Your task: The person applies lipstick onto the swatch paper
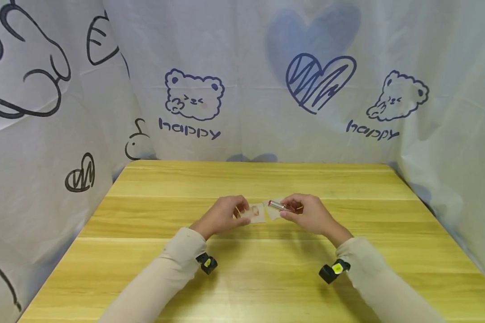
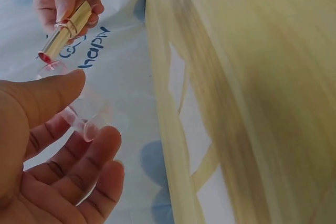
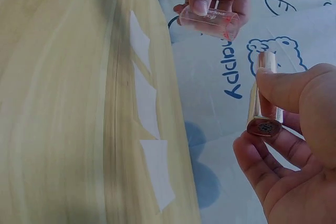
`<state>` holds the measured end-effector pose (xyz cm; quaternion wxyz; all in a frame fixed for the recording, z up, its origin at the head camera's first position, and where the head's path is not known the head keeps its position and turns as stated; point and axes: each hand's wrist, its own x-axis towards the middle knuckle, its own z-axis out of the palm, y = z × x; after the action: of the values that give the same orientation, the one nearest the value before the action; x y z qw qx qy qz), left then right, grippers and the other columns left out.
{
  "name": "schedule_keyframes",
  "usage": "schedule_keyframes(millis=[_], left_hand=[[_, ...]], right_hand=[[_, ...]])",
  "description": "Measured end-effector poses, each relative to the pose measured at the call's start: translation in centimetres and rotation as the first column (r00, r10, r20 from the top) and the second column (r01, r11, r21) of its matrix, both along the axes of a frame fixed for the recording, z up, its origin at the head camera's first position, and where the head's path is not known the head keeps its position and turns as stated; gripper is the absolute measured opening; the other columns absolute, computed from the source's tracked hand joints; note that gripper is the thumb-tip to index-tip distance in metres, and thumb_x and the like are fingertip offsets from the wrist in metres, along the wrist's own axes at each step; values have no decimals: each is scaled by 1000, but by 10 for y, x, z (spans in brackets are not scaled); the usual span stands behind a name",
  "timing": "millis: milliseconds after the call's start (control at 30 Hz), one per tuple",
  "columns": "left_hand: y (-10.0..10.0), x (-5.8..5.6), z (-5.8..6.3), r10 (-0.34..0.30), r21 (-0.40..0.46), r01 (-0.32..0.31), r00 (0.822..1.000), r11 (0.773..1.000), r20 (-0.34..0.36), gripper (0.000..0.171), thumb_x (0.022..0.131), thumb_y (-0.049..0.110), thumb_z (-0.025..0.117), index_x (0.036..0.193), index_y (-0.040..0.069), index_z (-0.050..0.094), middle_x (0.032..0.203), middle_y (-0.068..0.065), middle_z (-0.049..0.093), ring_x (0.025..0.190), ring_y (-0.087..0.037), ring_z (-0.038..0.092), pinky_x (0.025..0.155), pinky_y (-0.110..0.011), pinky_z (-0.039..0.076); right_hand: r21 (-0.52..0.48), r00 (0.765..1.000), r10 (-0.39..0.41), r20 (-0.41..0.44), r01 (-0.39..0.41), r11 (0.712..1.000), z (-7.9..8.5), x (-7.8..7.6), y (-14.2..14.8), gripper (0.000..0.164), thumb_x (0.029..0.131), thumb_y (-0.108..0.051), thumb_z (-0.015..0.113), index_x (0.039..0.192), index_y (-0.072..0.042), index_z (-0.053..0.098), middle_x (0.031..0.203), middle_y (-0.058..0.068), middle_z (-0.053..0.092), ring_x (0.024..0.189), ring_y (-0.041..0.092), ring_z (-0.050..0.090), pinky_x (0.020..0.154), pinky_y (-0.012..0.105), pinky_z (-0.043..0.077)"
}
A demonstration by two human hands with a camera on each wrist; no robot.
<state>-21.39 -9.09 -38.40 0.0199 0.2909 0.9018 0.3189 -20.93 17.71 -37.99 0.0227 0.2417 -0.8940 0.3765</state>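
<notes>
My left hand (image 1: 225,215) holds a clear, pinkish lipstick cap (image 3: 207,22) between thumb and fingers. Small print runs along the cap's side. In my right hand (image 1: 312,214) is a gold and silver lipstick tube (image 2: 73,24), pinched between thumb and fingers, its red end pointing at the cap. The left wrist view shows that red end right at the cap's rim. A round dark label (image 3: 264,127) marks the tube's base. Both hands are raised over the far half of the table, facing each other.
Beneath the hands, white paper pieces (image 3: 147,100) lie in a row on the wooden table (image 1: 242,278). A white curtain (image 1: 250,112) with drawn bears and hearts stands behind the table's far edge and along both sides.
</notes>
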Motion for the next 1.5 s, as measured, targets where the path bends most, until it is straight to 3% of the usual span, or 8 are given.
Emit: schedule_keyframes(millis=[333, 533, 800, 1033, 1500], left_hand=[[2, 2, -10, -40, -30, 40, 999, 999, 8, 26, 91, 17, 70, 114, 8, 63, 95, -4, 64, 84, -17, 62, 76, -33, 53], [4, 5, -14, -52, -24, 54, 997, 998, 59, 15, 92, 14, 69, 101, 9, 58, 92, -1, 62, 85, -17, 61, 76, -32, 52], [10, 7, -21, -95, -41, 100, 989, 994, 110, 19, 88, 7, 71, 88, 10, 51, 90, -1, 61, 82, -14, 65, 72, -25, 53], [13, 8, -22, -117, -97, 127, 987, 987, 107, 22, 85, 7, 73, 86, 10, 52, 84, 1, 59, 79, -12, 64, 69, -24, 52], [16, 12, -22, -98, -199, 124, 986, 972, 135, 24, 84, 10, 76, 87, 13, 53, 79, 4, 57, 75, -10, 57, 67, -26, 48]], right_hand=[[-26, 1000, -9, -6, 9, 1000, -6, -1, 0, 20, 90, -18, 72, 107, -7, 69, 86, 0, 65, 78, 14, 62, 67, 32, 53], [-45, 1000, -10, 17, 11, 999, -9, -1, 0, 23, 90, -18, 72, 108, -5, 67, 89, 1, 66, 80, 15, 62, 69, 32, 53], [-72, 1000, -6, 30, 8, 997, -12, -2, -1, 24, 90, -16, 72, 109, -3, 67, 93, 2, 67, 85, 17, 64, 74, 31, 54], [-75, 999, 8, 54, -4, 997, -12, 0, -3, 25, 90, -17, 71, 109, -2, 66, 93, 3, 67, 84, 17, 63, 73, 31, 54], [-85, 997, 22, 70, -16, 996, -9, 4, -8, 23, 90, -16, 71, 108, -2, 66, 93, 4, 67, 83, 16, 63, 71, 29, 54]])
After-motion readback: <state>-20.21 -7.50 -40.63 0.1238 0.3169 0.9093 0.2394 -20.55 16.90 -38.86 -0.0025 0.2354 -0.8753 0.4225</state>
